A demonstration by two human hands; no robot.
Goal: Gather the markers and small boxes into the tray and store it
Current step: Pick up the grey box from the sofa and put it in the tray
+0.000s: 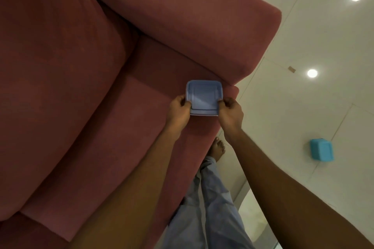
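Hands pinch blue tray [203,97] at opposite edges, left hand [179,110] and right hand [230,112], over red sofa [81,66] seat beside armrest. Blue box [321,149] on glossy white floor [303,36].

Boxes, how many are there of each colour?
Pale blue box, held by the left hand and right hand: 1
Turquoise box, on the floor: 1
Total: 2
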